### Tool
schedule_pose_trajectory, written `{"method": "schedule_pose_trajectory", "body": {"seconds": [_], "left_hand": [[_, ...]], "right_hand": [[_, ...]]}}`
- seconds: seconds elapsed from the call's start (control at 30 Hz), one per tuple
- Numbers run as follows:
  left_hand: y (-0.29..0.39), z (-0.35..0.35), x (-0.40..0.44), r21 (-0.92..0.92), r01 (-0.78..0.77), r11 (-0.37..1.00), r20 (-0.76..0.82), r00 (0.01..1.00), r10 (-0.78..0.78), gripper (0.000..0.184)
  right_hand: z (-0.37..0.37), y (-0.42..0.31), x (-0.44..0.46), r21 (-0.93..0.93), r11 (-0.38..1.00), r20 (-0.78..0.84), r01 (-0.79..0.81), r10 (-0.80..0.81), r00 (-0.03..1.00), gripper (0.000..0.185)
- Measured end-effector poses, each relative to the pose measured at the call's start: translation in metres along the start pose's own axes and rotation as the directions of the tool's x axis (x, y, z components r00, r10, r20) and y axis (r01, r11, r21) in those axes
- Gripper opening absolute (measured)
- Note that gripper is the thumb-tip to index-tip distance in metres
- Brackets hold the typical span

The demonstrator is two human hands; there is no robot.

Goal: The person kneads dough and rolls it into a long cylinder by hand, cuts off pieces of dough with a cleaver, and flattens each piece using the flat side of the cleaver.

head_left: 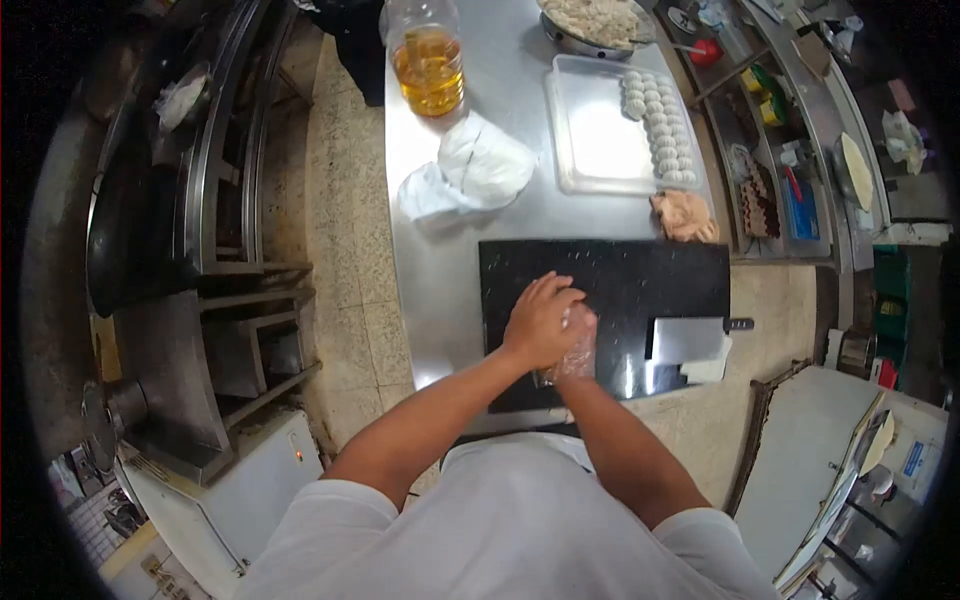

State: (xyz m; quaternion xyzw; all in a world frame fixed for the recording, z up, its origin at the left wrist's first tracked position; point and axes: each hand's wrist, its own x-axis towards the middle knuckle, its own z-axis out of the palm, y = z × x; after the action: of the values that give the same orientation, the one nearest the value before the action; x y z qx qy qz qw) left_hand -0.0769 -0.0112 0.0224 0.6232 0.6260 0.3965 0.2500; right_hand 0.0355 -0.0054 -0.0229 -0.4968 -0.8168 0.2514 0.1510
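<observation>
Loosely over right hand (578,330), clear plastic (574,362).

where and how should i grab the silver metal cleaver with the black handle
Probably best by its black handle, coming in from the person's right: it points that way, reaching past the edge of the black rectangular board, while the broad silver blade lies over the board.

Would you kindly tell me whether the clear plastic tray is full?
The tray is partly full: white balls line its right side; the left is bare.
</observation>
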Motion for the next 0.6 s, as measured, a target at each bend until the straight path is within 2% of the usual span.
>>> {"method": "schedule_pose_trajectory", "body": {"seconds": [0.03, 0.07, 0.13, 0.17, 0.23, 0.27, 0.33, 0.4, 0.47, 0.5, 0.53, 0.57, 0.6], "left_hand": [[-0.004, 0.005, 0.007, -0.115, 0.146, 0.983, 0.050, 0.989, -0.141, 0.037], [-0.001, 0.006, 0.014, -0.115, 0.152, 0.982, 0.058, 0.988, -0.147, 0.037], [0.005, 0.007, 0.033, -0.109, 0.165, 0.980, 0.004, 0.986, -0.165, 0.031], [0.004, 0.011, 0.044, -0.106, 0.166, 0.980, -0.001, 0.986, -0.167, 0.031], [0.002, 0.021, 0.056, -0.054, 0.120, 0.991, -0.141, 0.982, -0.126, 0.026], [-0.001, 0.025, 0.064, -0.043, 0.120, 0.992, -0.154, 0.980, -0.125, 0.026], [0.001, 0.028, 0.080, -0.039, 0.107, 0.993, -0.236, 0.965, -0.114, 0.021], [0.000, 0.027, 0.089, -0.026, 0.090, 0.996, -0.249, 0.964, -0.094, 0.021], [0.000, 0.029, 0.093, -0.040, 0.248, 0.968, -0.159, 0.955, -0.251, 0.025], [-0.003, 0.030, 0.095, 0.015, 0.275, 0.961, -0.148, 0.951, -0.270, 0.027], [-0.006, 0.033, 0.099, 0.064, 0.308, 0.949, -0.137, 0.945, -0.297, 0.030], [-0.010, 0.028, 0.105, 0.117, 0.307, 0.944, -0.039, 0.952, -0.305, 0.035], [-0.014, 0.015, 0.112, 0.172, 0.299, 0.939, 0.057, 0.948, -0.312, 0.041]], "right_hand": [[-0.012, -0.005, 0.008, -0.076, 0.997, -0.059, 0.030, -0.034, 0.998, 0.031], [-0.026, -0.011, 0.018, -0.155, 0.987, -0.117, 0.050, -0.069, 0.991, 0.026], [-0.050, -0.014, 0.043, -0.125, 0.991, 0.116, 0.055, -0.041, 0.992, 0.023], [-0.059, -0.009, 0.057, -0.122, 0.991, 0.117, 0.061, -0.046, 0.992, 0.023], [-0.069, 0.001, 0.074, -0.005, 0.992, 0.176, 0.124, -0.121, 0.977, 0.021], [-0.068, 0.007, 0.083, 0.003, 0.990, 0.174, 0.139, -0.137, 0.975, 0.021], [-0.061, 0.020, 0.094, -0.121, 0.988, 0.238, 0.096, -0.065, 0.969, 0.019], [-0.052, 0.033, 0.101, -0.113, 0.980, 0.202, 0.163, -0.138, 0.970, 0.021], [-0.047, 0.040, 0.108, -0.069, 0.976, 0.114, 0.206, -0.198, 0.974, 0.026], [-0.044, 0.040, 0.111, -0.025, 0.979, 0.068, 0.201, -0.199, 0.978, 0.028], [-0.045, 0.038, 0.110, -0.092, 0.971, 0.057, 0.223, -0.218, 0.974, 0.031], [-0.048, 0.034, 0.105, -0.159, 0.958, 0.059, 0.241, -0.234, 0.970, 0.033], [-0.048, 0.030, 0.110, -0.136, 0.966, 0.106, 0.219, -0.205, 0.973, 0.036]]}}
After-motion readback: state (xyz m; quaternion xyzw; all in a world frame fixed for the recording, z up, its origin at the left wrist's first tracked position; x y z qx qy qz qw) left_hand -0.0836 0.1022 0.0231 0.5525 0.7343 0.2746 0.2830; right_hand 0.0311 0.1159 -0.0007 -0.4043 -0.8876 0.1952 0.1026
